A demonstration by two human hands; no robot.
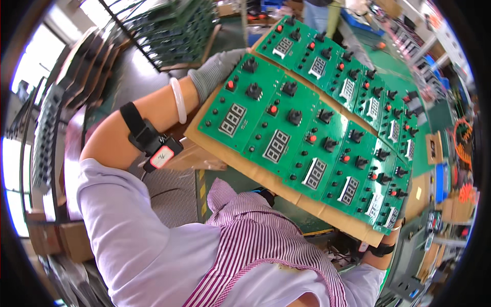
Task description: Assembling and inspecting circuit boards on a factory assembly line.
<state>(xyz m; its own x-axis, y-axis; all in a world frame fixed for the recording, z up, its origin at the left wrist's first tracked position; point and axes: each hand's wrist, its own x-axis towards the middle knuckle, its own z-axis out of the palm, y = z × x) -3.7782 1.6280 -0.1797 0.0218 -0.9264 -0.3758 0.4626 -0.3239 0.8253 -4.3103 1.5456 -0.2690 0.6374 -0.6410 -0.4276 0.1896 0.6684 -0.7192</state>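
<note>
We see the left hand, in a grey glove, against the upper left edge of a cardboard sheet; its fingertips are out of sight, so we cannot tell whether they pinch that edge or merely brace it. The right hand is hidden past the sheet's opposite end—only the forearm with its black strap shows—so we cannot tell its grip either.

Between the hands, the near panel of green circuit boards lies on the cardboard, and the far panel sits just beyond it, a narrow gap between them.

We see nothing fastening either panel down, so we judge sliding the chief risk: if one hand dips below the other, the boards could run toward the lower end. The cardboard may also sag midway between the hands, letting the panels knock edges.

Their upright black knobs could catch on the rack beyond the left hand if we swing too close. We would also watch the dark cable below the left forearm, which might snag and jerk that arm.
</note>
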